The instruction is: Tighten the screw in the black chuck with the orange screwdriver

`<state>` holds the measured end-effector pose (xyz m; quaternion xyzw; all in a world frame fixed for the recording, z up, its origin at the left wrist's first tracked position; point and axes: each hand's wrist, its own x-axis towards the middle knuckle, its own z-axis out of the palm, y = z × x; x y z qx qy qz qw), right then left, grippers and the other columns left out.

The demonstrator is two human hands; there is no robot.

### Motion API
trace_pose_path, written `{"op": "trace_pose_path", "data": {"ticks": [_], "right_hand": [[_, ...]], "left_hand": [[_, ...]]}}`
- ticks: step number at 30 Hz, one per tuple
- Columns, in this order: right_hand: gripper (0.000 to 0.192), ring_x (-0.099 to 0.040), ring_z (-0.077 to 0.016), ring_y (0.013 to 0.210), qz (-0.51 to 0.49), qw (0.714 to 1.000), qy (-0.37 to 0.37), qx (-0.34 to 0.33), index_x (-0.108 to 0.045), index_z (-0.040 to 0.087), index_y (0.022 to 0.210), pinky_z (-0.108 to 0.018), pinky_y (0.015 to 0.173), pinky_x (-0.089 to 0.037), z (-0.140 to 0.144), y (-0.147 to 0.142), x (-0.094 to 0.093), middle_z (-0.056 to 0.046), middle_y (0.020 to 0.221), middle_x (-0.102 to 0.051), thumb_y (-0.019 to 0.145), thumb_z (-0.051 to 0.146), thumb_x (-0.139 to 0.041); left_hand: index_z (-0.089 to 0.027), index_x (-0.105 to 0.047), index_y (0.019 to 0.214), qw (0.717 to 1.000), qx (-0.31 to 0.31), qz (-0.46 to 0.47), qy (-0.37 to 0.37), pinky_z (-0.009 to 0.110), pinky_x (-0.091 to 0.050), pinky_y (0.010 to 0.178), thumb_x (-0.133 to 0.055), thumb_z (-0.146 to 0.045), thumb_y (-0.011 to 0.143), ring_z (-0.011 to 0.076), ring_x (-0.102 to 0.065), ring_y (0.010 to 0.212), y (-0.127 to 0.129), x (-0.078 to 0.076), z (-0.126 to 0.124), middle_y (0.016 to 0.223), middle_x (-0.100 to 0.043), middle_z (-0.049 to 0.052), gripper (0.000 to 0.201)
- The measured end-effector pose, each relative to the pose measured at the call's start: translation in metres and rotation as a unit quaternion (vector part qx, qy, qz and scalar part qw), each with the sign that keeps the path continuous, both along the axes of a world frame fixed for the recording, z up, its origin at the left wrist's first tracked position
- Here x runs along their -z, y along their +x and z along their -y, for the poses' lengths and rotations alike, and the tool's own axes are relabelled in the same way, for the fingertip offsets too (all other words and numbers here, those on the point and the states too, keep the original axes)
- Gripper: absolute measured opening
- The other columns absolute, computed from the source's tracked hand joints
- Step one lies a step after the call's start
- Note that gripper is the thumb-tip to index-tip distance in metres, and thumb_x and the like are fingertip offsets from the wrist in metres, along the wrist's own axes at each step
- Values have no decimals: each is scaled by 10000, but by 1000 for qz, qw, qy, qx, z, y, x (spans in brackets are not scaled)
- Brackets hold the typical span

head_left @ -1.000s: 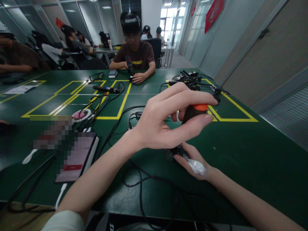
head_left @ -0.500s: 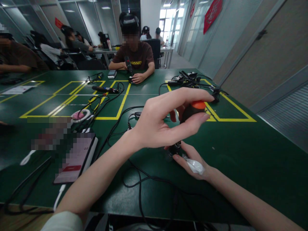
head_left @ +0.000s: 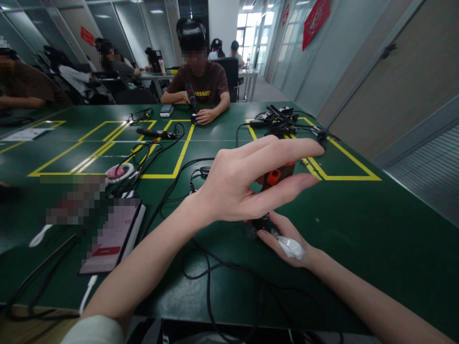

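At the far left of the green tabletop, marked with yellow lines, a white cable end lies near the edge, and next to it sits a phone with a pink screen, partly blurred. Beyond it rests a small pink and white round thing among black cables that snake toward the middle. The left hand reaches across with fingers stretched out and loosely curled, the thumb below, cupped around the top of a black tool with orange parts; how firmly it grips cannot be told. The tool stands roughly upright on the tabletop in the middle. Just below, the right hand lies palm up, fingers closed around the tool's dark base, with a white scrap in its palm. Across the tabletop sits a person in a brown shirt, and farther right lies a heap of black cables and plugs.
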<state>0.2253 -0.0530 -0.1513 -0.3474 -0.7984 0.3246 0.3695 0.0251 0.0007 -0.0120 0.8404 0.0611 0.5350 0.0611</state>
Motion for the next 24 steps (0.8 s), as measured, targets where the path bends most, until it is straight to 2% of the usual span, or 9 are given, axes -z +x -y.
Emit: {"op": "trace_pose_path", "data": {"ticks": [3, 7, 12, 16, 20, 24], "right_hand": [[323, -783, -286, 1017, 3, 1000, 14, 10, -648, 199, 1315, -417, 950, -638, 1, -1, -1, -132, 1150, -808, 1039, 357, -592], [306, -780, -277, 979, 7, 1000, 26, 11, -647, 189, 1290, -410, 933, -641, 0, -2, -1, -127, 1127, -810, 1038, 354, -589], [299, -782, -281, 991, 6, 1000, 19, 12, -662, 194, 1270, -404, 933, -642, -1, -2, 0, -129, 1132, -811, 1032, 361, -589], [339, -786, -279, 999, 6, 1000, 13, 13, -650, 189, 1328, -413, 951, -639, -1, -1, 3, -133, 1169, -813, 1027, 338, -596], [346, -787, -281, 1009, 7, 1000, 18, 11, -639, 185, 1338, -411, 949, -639, -1, -1, 2, -133, 1159, -811, 1015, 305, -606], [310, -785, -283, 987, 7, 1000, 17, 13, -657, 187, 1293, -403, 929, -645, -1, -2, -1, -122, 1087, -813, 1010, 302, -602]], "left_hand": [[-172, -651, 1280, 999, 28, -19, -22, 292, -646, 822, -450, -280, 1066, 133, -739, 851, -2, 0, 0, 981, -755, 38, 313], [-210, -610, 1353, 997, 59, -17, -53, 282, -660, 907, -383, -168, 1041, 126, -771, 958, -2, -1, 2, 1207, -766, 21, 388], [-184, -656, 1286, 999, 31, -5, -40, 285, -659, 818, -475, -187, 1043, 113, -736, 812, 1, -1, 4, 1032, -784, 20, 303], [-212, -646, 1295, 999, 31, -6, -13, 261, -659, 831, -521, -200, 1046, 108, -741, 886, 2, -1, 2, 1139, -783, 10, 279], [-217, -676, 1228, 1000, 28, 0, -14, 259, -653, 803, -578, -295, 1048, 98, -717, 799, 2, 0, 0, 993, -777, 4, 219], [-184, -662, 1298, 999, 40, -15, -18, 275, -644, 836, -445, -282, 1082, 113, -708, 836, 0, -1, 0, 1062, -774, 30, 322]]}}
